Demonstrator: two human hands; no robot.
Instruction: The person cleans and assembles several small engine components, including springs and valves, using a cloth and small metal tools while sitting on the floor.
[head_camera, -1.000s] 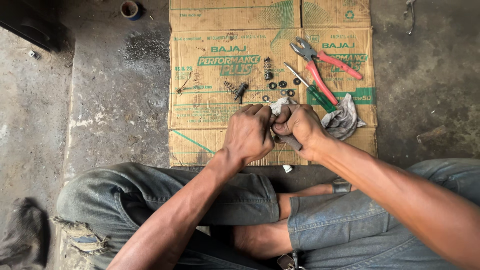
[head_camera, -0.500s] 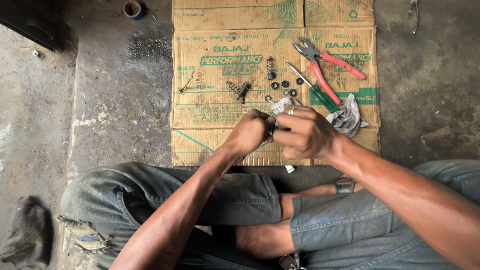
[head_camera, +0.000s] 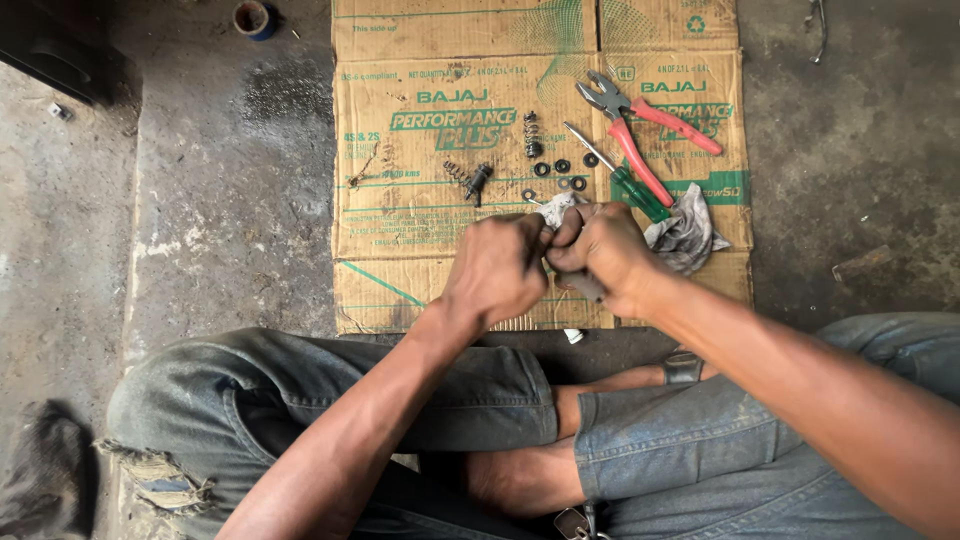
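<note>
My left hand (head_camera: 497, 266) and my right hand (head_camera: 600, 255) are clenched together over the near edge of a flattened cardboard sheet (head_camera: 400, 170). Between them they grip a small metal part (head_camera: 584, 288) wrapped partly in a grey rag (head_camera: 560, 207); most of the part is hidden by the fingers. Just beyond my hands lie red-handled pliers (head_camera: 645, 125), a green-handled screwdriver (head_camera: 625, 180), two small springs (head_camera: 530, 128), several dark washers (head_camera: 562, 168) and a small dark fitting (head_camera: 476, 181).
I sit cross-legged in worn jeans (head_camera: 330, 400) on a stained concrete floor (head_camera: 230, 200). A crumpled grey cloth (head_camera: 690, 232) lies right of my hands. A small round tin (head_camera: 251, 17) stands at the far left; a dark rag (head_camera: 40, 480) lies bottom left.
My two hands stayed clenched on the part and rag, shifting slightly and twisting against each other. The tools on the cardboard have not moved.
</note>
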